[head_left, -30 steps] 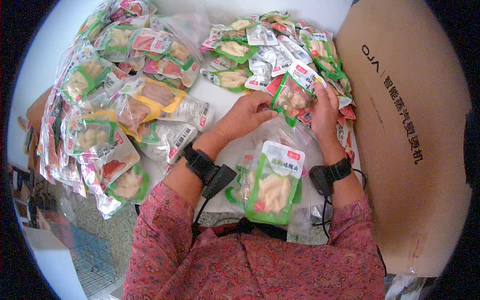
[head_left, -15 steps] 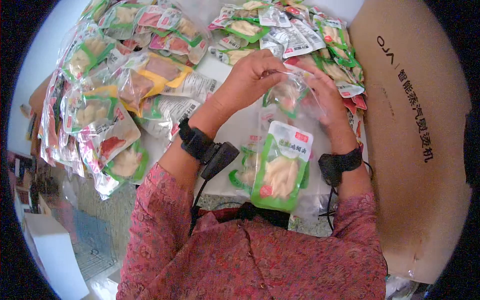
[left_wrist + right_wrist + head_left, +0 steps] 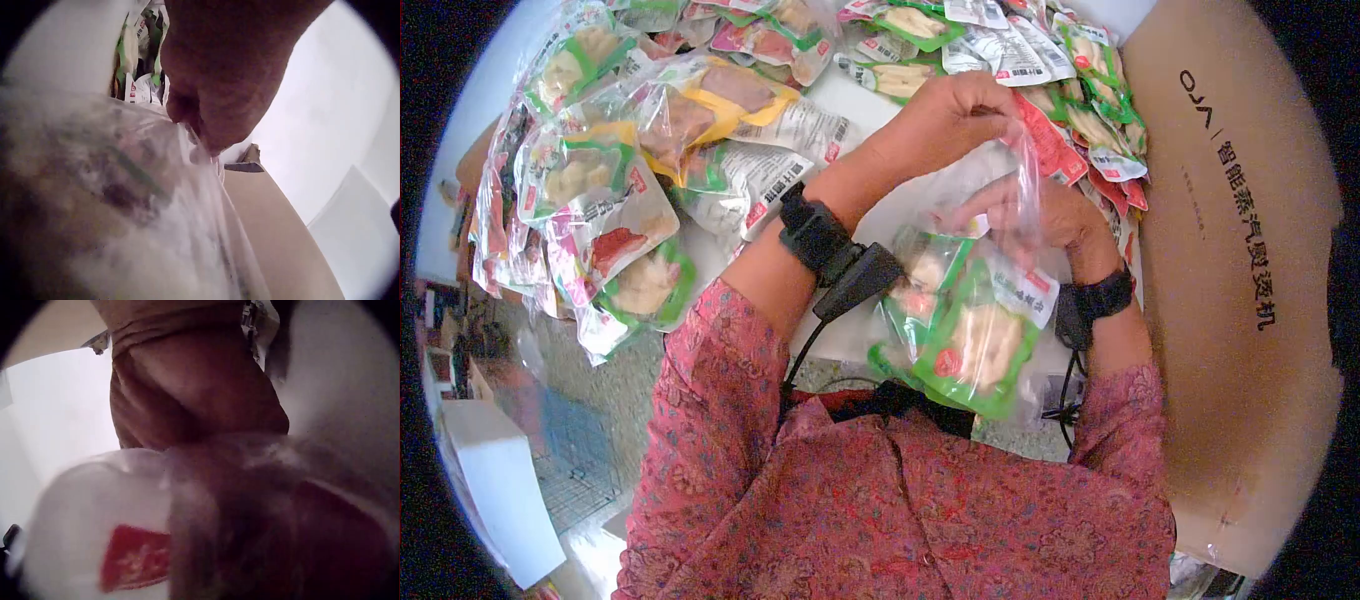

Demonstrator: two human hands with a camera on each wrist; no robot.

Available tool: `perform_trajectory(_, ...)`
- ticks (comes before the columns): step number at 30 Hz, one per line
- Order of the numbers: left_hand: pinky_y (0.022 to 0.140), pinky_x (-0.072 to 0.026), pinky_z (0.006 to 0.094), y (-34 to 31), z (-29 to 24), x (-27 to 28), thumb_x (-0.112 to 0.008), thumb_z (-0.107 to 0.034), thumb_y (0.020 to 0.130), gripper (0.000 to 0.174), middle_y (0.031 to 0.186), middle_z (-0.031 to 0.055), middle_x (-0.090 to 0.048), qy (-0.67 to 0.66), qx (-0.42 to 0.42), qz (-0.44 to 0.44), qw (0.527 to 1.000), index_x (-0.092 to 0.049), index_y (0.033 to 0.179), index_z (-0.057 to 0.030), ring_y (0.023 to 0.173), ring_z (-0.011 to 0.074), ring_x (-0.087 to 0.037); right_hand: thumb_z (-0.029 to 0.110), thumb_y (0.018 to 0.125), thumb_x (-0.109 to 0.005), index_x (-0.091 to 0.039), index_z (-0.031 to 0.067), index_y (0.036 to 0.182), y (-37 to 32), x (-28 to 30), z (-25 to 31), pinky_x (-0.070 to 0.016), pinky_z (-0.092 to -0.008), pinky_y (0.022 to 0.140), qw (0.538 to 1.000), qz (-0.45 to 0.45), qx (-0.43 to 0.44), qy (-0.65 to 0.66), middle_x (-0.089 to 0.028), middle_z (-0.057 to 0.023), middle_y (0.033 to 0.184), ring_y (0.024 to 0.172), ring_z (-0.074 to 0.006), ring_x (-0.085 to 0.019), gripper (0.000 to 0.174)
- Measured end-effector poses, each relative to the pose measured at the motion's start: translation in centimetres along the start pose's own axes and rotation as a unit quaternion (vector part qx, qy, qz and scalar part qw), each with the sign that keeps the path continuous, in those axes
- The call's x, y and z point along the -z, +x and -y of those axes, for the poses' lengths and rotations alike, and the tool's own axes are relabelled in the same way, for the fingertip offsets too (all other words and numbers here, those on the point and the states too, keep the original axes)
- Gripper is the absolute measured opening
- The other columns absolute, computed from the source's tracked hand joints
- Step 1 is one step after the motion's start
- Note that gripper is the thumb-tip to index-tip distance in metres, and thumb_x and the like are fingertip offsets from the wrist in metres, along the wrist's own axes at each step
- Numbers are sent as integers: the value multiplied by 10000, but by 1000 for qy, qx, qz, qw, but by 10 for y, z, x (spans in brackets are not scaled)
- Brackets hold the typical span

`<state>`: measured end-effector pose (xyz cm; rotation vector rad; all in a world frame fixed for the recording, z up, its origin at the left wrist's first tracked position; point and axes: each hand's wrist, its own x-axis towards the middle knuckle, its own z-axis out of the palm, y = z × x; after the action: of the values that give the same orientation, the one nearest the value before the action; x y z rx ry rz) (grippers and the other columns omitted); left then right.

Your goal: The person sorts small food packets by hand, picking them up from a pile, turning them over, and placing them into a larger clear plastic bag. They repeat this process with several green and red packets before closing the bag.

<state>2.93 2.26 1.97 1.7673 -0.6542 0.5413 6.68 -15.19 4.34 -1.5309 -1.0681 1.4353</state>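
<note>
One packet (image 3: 926, 276) now sits lower, bagged I judge; left hand (image 3: 952, 115) pinches the bag (image 3: 1028, 182), right hand (image 3: 1048, 215) holding what, I can't tell.

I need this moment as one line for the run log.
left hand: pinches clear plastic bag by its edge | right hand: at bag's opening | green-edged food packets: seen through bag

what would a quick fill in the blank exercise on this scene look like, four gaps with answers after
The hand pinching the top edge of the clear bag is the person's ____ one.
The pouch nearest the person's body has a ____ border.
The cardboard box stands on the person's ____ side.
The strap round the left wrist is coloured ____.

Missing words: left; green; right; black.
</note>
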Motion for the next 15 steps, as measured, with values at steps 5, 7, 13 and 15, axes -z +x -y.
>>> perform_trajectory(5,656,-426,230,1,7,-7,-595,-109,783,84,760,23,-554,-85,29,-29,996,-592,791,-25,733,92,-525,365,791,-560,-532,-22,1060,9,12,-23,-449,-198,451,998,37,23,-41,-584,-111,999,596,-88,-568,472)
perform_trajectory(7,655,-428,236,-1,8,-3,-597,-119,780,93,758,27,-560,-29,36,-44,998,-598,792,-27,732,101,-531,381,797,-546,-518,-16,1078,21,15,-38,-471,-206,553,987,-7,126,-98,-582,-99,983,748,-105,-573,487)
perform_trajectory(13,649,-437,273,-12,23,-4,-572,-176,775,160,735,74,-569,121,119,-87,982,-610,814,-25,713,149,-544,240,841,-454,-539,4,1031,4,12,-19,-444,-203,540,884,-434,172,-20,-605,-84,837,696,-102,-549,315)
perform_trajectory(15,636,-438,294,-16,30,-7,-551,-203,780,195,717,92,-568,113,158,-45,980,-589,809,-14,700,171,-552,192,854,-440,-530,-2,1018,-2,20,-17,-435,-184,532,845,-488,216,-29,-606,-71,822,646,-95,-551,269)
